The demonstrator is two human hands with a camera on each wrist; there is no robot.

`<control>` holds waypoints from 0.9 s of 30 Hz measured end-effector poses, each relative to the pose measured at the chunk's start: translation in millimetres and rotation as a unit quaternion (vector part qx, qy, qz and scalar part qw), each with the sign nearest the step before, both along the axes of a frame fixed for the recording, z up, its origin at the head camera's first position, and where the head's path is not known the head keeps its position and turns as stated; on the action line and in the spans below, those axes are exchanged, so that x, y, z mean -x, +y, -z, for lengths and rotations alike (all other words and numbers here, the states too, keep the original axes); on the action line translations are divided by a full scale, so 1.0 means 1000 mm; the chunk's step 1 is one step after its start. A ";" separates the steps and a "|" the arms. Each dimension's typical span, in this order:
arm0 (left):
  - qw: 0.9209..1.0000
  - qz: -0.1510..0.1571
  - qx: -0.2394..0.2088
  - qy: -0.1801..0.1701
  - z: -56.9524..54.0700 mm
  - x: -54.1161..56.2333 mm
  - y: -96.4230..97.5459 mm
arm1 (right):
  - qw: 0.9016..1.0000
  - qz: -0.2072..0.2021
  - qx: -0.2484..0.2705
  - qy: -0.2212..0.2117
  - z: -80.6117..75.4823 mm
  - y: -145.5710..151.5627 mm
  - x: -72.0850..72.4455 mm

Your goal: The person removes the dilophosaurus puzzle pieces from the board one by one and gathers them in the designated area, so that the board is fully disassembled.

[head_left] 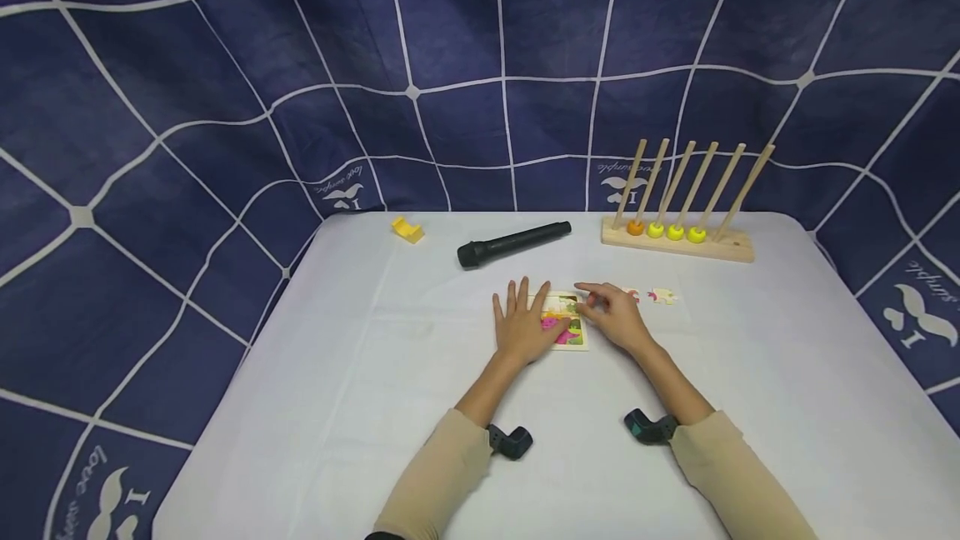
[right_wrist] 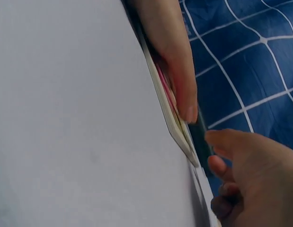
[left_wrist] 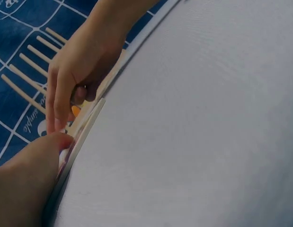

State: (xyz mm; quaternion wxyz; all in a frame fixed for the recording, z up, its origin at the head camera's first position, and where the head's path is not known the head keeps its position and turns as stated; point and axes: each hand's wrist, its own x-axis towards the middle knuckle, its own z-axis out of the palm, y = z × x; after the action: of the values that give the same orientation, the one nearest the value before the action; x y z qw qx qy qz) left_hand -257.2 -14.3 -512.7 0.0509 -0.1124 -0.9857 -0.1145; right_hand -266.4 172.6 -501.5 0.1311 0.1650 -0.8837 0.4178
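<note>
A small jigsaw puzzle board (head_left: 570, 347) with a pale rim and a pink and green picture lies on the white table. My left hand (head_left: 520, 330) rests on its left part with fingers spread, covering much of the picture. The left thumb (right_wrist: 186, 101) reaches across the board. At the board's upper right corner is my right hand (head_left: 617, 317), index finger extended and other fingers bent, fingertips right at the edge. I cannot tell whether they pinch a puzzle piece. Beside that hand lie a loose puzzle piece (head_left: 662, 296) and another piece (head_left: 632, 294), partly hidden by it.
Behind the board lies a black microphone (head_left: 516, 245). A yellow block (head_left: 408, 230) with a curved notch sits at the back left. The wooden peg rack (head_left: 678, 247) at the back right holds several yellow and orange beads. A blue patterned cloth (head_left: 465, 123) hangs behind the table.
</note>
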 end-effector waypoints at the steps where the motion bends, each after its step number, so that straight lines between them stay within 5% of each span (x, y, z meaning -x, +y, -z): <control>1: 1.000 0.000 0.007 0.000 0.000 0.000 0.000 | 1.000 -0.004 -0.005 -0.004 0.001 -0.002 0.000; 27: 1.000 0.001 0.029 -0.003 -0.002 -0.004 -0.002 | 0.998 -0.041 -0.053 -0.004 0.005 -0.003 0.001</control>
State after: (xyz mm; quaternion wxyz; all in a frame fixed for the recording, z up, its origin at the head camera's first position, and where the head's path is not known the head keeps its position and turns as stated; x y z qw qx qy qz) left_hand -253.0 -16.3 -510.5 0.0445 -0.1142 -0.9887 -0.0862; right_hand -267.5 169.7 -506.0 0.1017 0.2062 -0.8976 0.3762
